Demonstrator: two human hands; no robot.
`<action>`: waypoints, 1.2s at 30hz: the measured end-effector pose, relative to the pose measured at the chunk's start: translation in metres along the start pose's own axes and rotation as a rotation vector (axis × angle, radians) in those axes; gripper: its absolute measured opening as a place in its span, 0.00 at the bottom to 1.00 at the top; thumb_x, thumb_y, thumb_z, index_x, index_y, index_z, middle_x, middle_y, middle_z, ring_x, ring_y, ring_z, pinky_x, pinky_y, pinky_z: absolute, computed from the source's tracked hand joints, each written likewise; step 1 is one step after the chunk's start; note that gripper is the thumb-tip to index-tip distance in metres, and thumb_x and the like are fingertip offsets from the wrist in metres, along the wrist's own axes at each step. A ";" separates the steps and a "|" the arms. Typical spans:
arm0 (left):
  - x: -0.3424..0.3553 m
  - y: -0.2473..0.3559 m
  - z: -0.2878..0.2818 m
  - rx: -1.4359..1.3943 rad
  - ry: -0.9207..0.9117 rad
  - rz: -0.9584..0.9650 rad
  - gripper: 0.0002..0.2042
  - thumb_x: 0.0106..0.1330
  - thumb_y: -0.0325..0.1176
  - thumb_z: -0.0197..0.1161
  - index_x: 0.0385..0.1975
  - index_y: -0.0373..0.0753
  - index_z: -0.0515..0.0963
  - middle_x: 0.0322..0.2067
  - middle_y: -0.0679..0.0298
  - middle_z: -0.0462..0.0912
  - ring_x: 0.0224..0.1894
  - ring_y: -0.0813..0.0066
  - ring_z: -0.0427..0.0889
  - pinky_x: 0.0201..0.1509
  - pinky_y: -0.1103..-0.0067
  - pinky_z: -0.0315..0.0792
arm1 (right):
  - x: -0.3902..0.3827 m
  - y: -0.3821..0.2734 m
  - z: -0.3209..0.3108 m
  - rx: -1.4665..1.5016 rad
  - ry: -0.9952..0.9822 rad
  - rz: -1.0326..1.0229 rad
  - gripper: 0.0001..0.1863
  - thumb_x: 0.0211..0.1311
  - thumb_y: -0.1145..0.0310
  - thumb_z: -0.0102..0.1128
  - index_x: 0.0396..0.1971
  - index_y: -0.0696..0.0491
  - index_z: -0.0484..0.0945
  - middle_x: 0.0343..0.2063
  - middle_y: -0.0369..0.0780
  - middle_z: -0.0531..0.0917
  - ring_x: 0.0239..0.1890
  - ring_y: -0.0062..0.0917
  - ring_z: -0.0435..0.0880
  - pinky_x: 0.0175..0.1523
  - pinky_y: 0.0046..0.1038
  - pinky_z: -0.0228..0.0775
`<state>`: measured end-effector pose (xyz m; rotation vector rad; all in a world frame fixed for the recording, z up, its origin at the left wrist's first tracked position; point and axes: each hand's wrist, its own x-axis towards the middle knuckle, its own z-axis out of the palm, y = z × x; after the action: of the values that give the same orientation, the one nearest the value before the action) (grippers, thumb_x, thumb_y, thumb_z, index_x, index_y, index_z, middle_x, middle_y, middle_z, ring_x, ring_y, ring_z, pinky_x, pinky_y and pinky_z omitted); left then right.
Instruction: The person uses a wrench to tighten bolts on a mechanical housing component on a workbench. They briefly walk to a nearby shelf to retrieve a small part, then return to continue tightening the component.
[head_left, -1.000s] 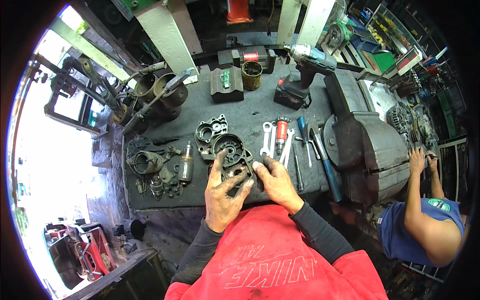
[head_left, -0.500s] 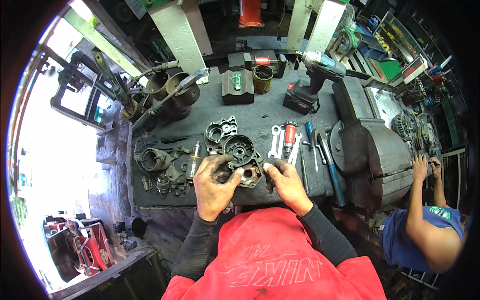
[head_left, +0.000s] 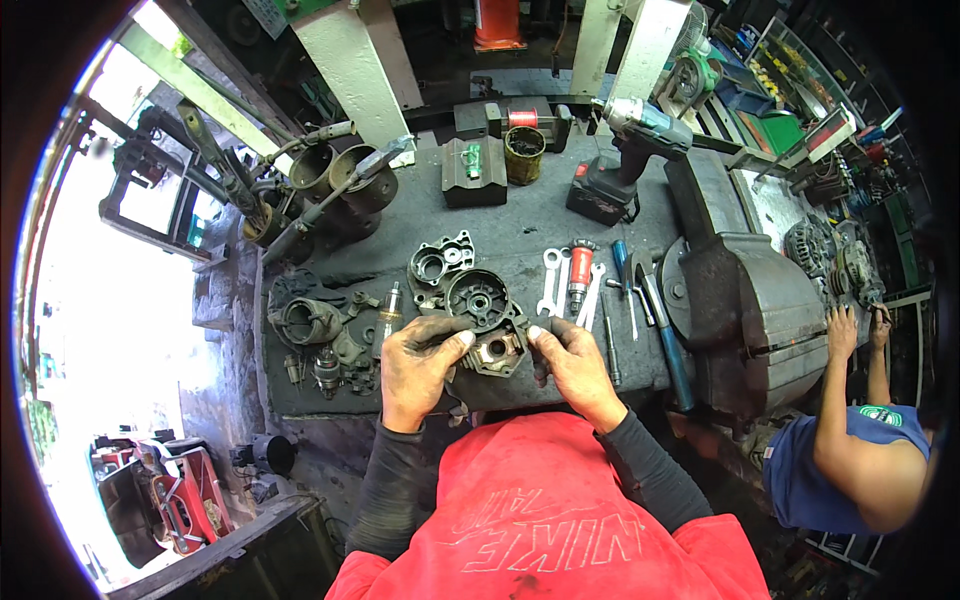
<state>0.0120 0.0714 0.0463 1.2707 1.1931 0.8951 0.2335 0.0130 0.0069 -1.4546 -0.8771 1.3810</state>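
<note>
A round, open metal gear housing point(head_left: 480, 292) with a ribbed inside and a lower lobe holding a copper-toned ring sits at the near edge of the bench. My left hand point(head_left: 415, 368) grips its left side, thumb bent over the rim and fingers curled behind. On the opposite side, my right hand point(head_left: 577, 368) pinches the edge with thumb and forefinger. Just beyond lies a second cast metal cover point(head_left: 440, 262). Left of my left hand are a cylindrical shaft part point(head_left: 390, 305), a hollow metal casting point(head_left: 310, 320) and a small pinion gear point(head_left: 326, 370).
To the right lie wrenches point(head_left: 549, 280), a red-handled tool point(head_left: 580, 275), a blue-handled hammer point(head_left: 672, 350) and a big vise point(head_left: 750, 310). Farther back stand a cordless impact wrench point(head_left: 625, 160), a grimy can point(head_left: 524, 155) and a dark block point(head_left: 474, 180). A co-worker point(head_left: 850, 460) works at far right.
My left hand has shifted slightly left, its thumb drawn back from the housing's lower opening to the rim. My right hand stays nearly in place.
</note>
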 end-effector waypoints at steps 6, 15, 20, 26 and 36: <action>0.010 -0.002 -0.010 -0.018 -0.101 -0.026 0.10 0.65 0.26 0.73 0.43 0.28 0.89 0.43 0.58 0.89 0.45 0.73 0.86 0.52 0.78 0.78 | -0.001 -0.003 -0.001 0.006 -0.010 0.007 0.20 0.78 0.59 0.61 0.29 0.59 0.77 0.21 0.35 0.77 0.20 0.17 0.75 0.23 0.26 0.69; -0.007 0.020 0.000 0.307 -0.026 0.255 0.15 0.65 0.30 0.73 0.52 0.36 0.87 0.52 0.55 0.86 0.58 0.61 0.83 0.64 0.69 0.75 | -0.001 -0.002 -0.009 -0.071 -0.015 0.021 0.15 0.78 0.62 0.61 0.34 0.59 0.80 0.25 0.35 0.80 0.23 0.17 0.78 0.28 0.24 0.73; -0.004 0.029 0.028 0.696 -0.072 0.557 0.19 0.58 0.35 0.78 0.49 0.40 0.88 0.51 0.57 0.88 0.59 0.52 0.81 0.69 0.60 0.71 | 0.001 -0.001 -0.007 -0.042 -0.007 -0.022 0.18 0.76 0.60 0.62 0.32 0.61 0.80 0.22 0.36 0.79 0.23 0.16 0.76 0.28 0.27 0.69; 0.014 0.031 0.030 0.692 -0.156 0.575 0.17 0.56 0.31 0.79 0.46 0.41 0.88 0.45 0.58 0.90 0.52 0.54 0.86 0.61 0.65 0.77 | 0.000 -0.004 0.000 -0.170 0.037 -0.090 0.19 0.75 0.59 0.62 0.32 0.61 0.81 0.19 0.36 0.78 0.23 0.17 0.72 0.28 0.31 0.66; 0.017 0.025 0.033 0.656 -0.209 0.566 0.21 0.56 0.28 0.78 0.51 0.42 0.87 0.50 0.54 0.88 0.54 0.51 0.86 0.59 0.64 0.79 | -0.003 -0.017 0.004 -0.269 0.067 -0.082 0.21 0.76 0.57 0.58 0.39 0.63 0.84 0.26 0.51 0.86 0.29 0.33 0.86 0.38 0.40 0.75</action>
<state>0.0507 0.0842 0.0650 2.2510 0.9997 0.7508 0.2311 0.0158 0.0239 -1.6376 -1.0984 1.1806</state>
